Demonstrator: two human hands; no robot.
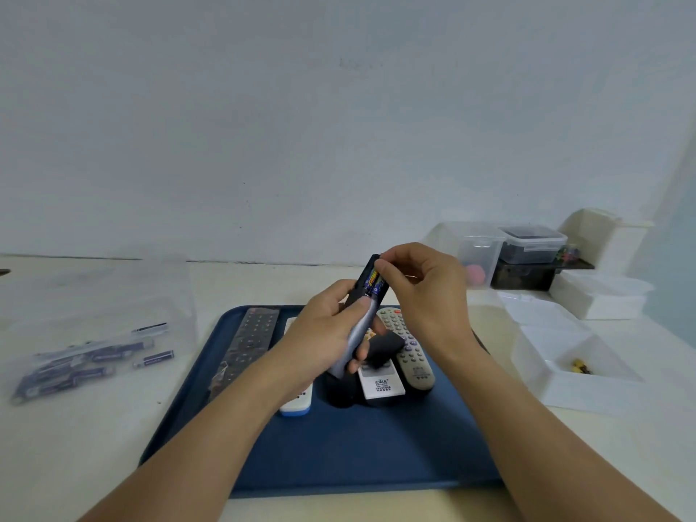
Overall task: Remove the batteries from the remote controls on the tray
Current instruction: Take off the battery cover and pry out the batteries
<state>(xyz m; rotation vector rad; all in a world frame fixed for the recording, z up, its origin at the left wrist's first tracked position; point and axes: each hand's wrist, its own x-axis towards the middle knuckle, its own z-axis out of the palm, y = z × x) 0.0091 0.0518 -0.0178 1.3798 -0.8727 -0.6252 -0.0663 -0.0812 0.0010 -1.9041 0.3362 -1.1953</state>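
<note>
Batteries point(373, 281) sat exposed in the open bay of a remote point(356, 318) raised above the blue tray point(339, 454). The left hand point(324, 333) clasped its body, steadying it, so the right hand point(422, 292) could pinch their upper ends, likely to pry one free.

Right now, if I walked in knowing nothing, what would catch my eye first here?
First, the two hands raised over the blue tray: the left hand grips a grey remote with its battery bay open, and the right hand pinches at the blue batteries inside. Next, more remotes lie on the tray, and a clear bag of batteries sits to the left.
</note>
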